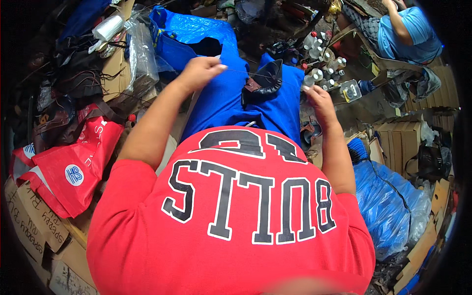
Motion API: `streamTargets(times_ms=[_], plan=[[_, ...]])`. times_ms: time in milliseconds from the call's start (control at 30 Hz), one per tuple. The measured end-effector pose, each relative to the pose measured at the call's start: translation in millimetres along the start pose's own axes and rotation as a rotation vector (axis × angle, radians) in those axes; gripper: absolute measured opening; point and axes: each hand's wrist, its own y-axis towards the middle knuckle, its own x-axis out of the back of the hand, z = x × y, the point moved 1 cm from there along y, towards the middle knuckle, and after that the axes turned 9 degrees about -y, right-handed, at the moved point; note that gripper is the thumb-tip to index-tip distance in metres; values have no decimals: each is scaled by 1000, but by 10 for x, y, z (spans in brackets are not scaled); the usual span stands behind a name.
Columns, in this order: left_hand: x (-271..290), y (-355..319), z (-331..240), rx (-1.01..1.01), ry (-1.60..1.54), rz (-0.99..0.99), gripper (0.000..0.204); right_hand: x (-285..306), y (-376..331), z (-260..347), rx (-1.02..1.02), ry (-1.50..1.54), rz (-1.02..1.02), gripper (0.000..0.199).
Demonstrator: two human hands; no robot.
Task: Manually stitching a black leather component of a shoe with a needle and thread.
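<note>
A dark brown and black leather shoe piece (264, 86) rests on my lap between my knees, over blue trousers (216, 105). It looks like an unfinished upper, with its curved black edge to the right. A thin thread (238, 72) runs from the fingers of my left hand (202, 71) across to the leather. Those fingers are pinched together on the thread, up and left of the piece. Out to the right, my right hand (320, 102) is also closed in a pinch at knee height. The thread's course toward it is faint.
A blue plastic bag (196, 34) lies beyond my left knee. Several bottles (319, 54) stand ahead on the right, near a seated person in light blue (410, 37). Red bags (81, 164) lie on cardboard at left; a blue plastic-wrapped bundle (383, 196) is at right.
</note>
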Motion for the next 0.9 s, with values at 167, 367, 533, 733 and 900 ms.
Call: streamTargets(times_ms=[167,367,533,733,900], plan=[[288,-53,420,181,-301,-29,31,403,-12,-405,-109,-77,-6,19],[-102,361,-356,-139,119,-73,41,337,135,-197,78,-440,-92,26],[-787,788,-653,-192,95,280,40,-33,377,247,213,-427,37,17],[-882,1100,-551,-42,-16,562,40,-37,587,294,291,-567,108,12],[-925,1156,-436,-1,-148,569,33,-65,655,347,242,-612,214,12]])
